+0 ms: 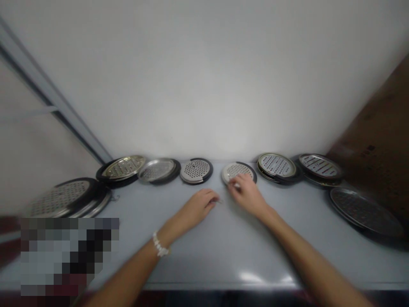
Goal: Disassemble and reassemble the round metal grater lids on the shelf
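Observation:
My left hand (200, 208), with a pale bracelet (159, 245) at the wrist, is over the middle of the grey table. Its fingers are pinched together, with a thin pale sliver at their tips too small to name. My right hand (247, 194) is in front of a round metal grater (234, 169) with a black part-rim, covering part of it. Its fingers are curled closed around a small light thing that is blurred. Whether this hand touches the grater I cannot tell. Just beyond my left hand another round grater (195, 170) lies flat.
Round graters lie along the wall, including stacked ones at left (124, 167) and right (277, 166). A dark-rimmed disc (364, 209) is at far right, beside a brown cardboard surface (380, 140). A small wire-like piece (115, 197) lies by the left stack. The lower left is pixelated.

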The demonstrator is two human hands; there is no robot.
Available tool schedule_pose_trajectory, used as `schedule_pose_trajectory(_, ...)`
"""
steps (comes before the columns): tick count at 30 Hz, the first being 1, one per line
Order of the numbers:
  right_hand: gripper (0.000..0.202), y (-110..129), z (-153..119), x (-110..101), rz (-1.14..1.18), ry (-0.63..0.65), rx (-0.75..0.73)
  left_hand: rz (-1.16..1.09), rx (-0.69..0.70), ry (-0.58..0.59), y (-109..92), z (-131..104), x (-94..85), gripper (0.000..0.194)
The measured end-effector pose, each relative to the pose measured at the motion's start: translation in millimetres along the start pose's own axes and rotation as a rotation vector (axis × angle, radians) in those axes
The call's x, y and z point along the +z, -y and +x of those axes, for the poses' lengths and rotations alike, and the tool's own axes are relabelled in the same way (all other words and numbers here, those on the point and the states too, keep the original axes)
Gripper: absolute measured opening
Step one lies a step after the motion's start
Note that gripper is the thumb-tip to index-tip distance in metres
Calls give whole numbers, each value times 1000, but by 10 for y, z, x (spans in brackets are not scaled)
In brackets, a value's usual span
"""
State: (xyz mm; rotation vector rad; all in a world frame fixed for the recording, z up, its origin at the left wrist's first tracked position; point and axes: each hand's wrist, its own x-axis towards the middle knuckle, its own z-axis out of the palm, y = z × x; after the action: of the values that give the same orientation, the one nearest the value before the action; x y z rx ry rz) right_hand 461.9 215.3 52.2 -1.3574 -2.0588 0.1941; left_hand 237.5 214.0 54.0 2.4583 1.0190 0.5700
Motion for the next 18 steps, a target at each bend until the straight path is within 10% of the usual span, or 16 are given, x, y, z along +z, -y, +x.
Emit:
schedule_pose_trajectory(5, 15, 182, -95, 158, 103, 271, -133, -95, -62, -3, 18, 5, 7, 18)
schedule_pose_trajectory(18, 8, 185, -133, 178, 224, 371, 46, -299, -251, -41, 233, -34, 51, 29)
